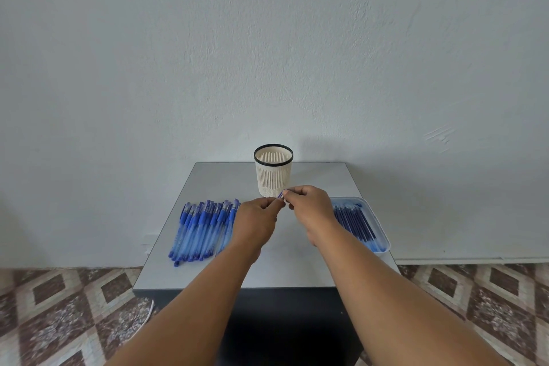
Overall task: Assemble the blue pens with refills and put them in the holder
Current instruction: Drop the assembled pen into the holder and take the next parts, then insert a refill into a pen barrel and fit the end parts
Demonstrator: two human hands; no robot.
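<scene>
Pale wall (267,38) rises behind a small grey table (297,261) on patterned floor tiles (59,306). Loose blue pens (202,229) lie near its left edge; a tray (383,235) of refills (353,223) overhangs the right. Open tabletop lies before the slotted holder (273,172), at the far edge. Left hand (257,220) and right hand (309,208) pinch one pen (280,195) between them.
</scene>
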